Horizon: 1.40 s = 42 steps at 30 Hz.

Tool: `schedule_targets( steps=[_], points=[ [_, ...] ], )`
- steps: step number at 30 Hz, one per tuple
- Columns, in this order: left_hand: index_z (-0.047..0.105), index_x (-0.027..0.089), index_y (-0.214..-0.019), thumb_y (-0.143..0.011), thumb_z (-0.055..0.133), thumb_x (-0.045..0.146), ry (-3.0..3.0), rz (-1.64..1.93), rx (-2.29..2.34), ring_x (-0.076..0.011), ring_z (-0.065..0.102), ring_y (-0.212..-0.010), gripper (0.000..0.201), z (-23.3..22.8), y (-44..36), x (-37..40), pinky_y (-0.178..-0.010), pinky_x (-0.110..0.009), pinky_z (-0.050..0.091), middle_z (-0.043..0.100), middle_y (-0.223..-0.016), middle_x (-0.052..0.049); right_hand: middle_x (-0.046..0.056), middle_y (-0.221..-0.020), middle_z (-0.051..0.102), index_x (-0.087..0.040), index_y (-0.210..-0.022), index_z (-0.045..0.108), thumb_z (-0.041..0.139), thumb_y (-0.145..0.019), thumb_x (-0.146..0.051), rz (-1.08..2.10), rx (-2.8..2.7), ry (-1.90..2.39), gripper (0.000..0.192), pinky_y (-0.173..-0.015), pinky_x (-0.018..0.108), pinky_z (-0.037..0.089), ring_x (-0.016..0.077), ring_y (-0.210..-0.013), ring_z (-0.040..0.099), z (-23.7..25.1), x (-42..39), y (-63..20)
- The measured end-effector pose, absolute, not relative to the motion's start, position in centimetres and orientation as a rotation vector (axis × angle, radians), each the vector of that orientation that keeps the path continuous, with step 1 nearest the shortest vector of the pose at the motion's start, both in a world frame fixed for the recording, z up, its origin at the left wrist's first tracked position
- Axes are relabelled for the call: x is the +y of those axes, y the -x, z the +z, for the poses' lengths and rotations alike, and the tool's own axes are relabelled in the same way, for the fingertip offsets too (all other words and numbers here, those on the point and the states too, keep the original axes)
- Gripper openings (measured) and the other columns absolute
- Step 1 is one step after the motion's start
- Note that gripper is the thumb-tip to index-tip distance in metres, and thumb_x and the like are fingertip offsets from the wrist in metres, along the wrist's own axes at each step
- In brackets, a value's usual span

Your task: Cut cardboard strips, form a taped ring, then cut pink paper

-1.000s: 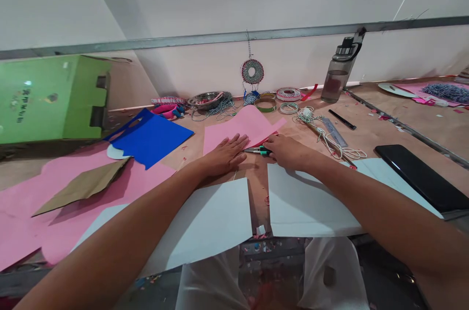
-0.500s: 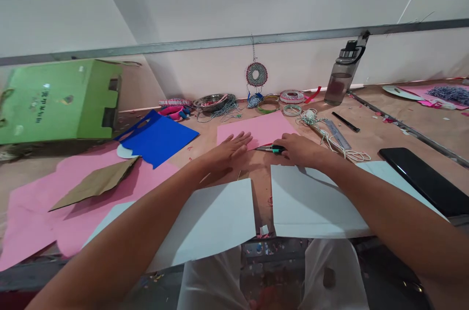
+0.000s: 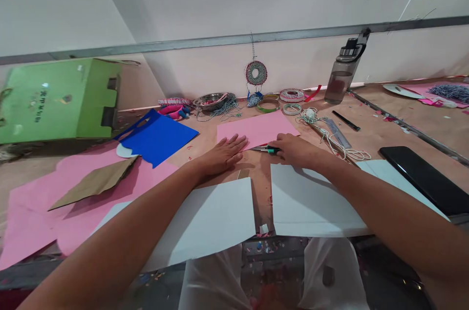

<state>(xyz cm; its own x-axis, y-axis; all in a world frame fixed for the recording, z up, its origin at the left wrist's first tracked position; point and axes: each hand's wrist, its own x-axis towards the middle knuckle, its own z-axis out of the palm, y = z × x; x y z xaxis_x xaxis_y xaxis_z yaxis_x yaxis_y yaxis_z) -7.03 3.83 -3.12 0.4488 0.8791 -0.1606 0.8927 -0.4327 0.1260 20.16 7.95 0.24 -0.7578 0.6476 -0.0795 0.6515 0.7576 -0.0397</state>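
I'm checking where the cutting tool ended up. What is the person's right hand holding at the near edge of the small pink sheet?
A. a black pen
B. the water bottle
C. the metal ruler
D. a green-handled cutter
D: the right hand grips a green-handled cutter at the edge of the pink sheet; the left hand presses flat beside it.

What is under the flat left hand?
The left hand presses the near edge of a pink paper sheet on the brown table; what lies beneath the palm is hidden.
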Motion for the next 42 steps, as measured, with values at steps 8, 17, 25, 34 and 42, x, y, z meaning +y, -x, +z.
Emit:
schedule_targets(
  steps=[8,17,25,34,42],
  points=[
    [0.011,0.024,-0.155,-0.096,0.007,0.059,-2.527,-0.029,1.545,-0.0226,-0.004,-0.149,0.069,-3.5,5.9,4.1,-0.119,-0.044,0.004,0.006,-0.162,-0.001,0.013,-0.111,0.059,-0.021,-0.130,0.058,0.049,-0.092,-0.026,-0.089,2.910,-1.066,0.040,-0.077,0.031,0.040,0.0259,-0.101,0.056,0.2,7.8,-19.9],
    [0.004,0.018,-0.156,-0.097,0.003,0.053,-2.465,0.039,1.462,-0.0203,-0.001,-0.149,0.069,-3.1,6.9,4.6,-0.120,-0.038,0.008,-0.001,-0.162,-0.004,0.012,-0.111,0.060,-0.026,-0.138,0.052,0.051,-0.092,-0.032,-0.141,2.894,-1.104,0.046,-0.075,0.030,0.041,0.0239,-0.093,0.059,0.4,7.8,-20.6],
    [0.010,0.022,-0.156,-0.098,0.002,0.050,-2.490,-0.108,1.576,-0.0236,-0.002,-0.149,0.065,-2.8,8.2,4.3,-0.119,-0.046,0.005,0.007,-0.162,-0.002,0.014,-0.111,0.059,-0.023,-0.136,0.055,0.051,-0.093,-0.038,-0.078,2.883,-1.105,0.045,-0.074,0.030,0.041,0.0247,-0.094,0.058,-0.1,8.0,-20.3],
    [0.009,0.021,-0.156,-0.096,0.003,0.054,-2.518,-0.122,1.608,-0.0248,0.001,-0.149,0.068,-2.7,7.5,4.0,-0.118,-0.046,0.006,0.009,-0.162,-0.004,0.015,-0.112,0.059,-0.020,-0.128,0.059,0.049,-0.094,-0.036,-0.137,2.900,-1.091,0.039,-0.078,0.032,0.041,0.0272,-0.103,0.056,-0.3,7.5,-19.5],
    [0.008,0.023,-0.156,-0.096,0.002,0.055,-2.513,-0.108,1.613,-0.0244,0.001,-0.149,0.069,-2.9,7.6,4.2,-0.118,-0.046,0.006,0.009,-0.162,-0.003,0.013,-0.111,0.059,-0.019,-0.122,0.061,0.051,-0.091,-0.024,-0.150,2.889,-1.065,0.033,-0.078,0.031,0.040,0.0254,-0.101,0.055,0.0,6.9,-18.6]
  ],
)
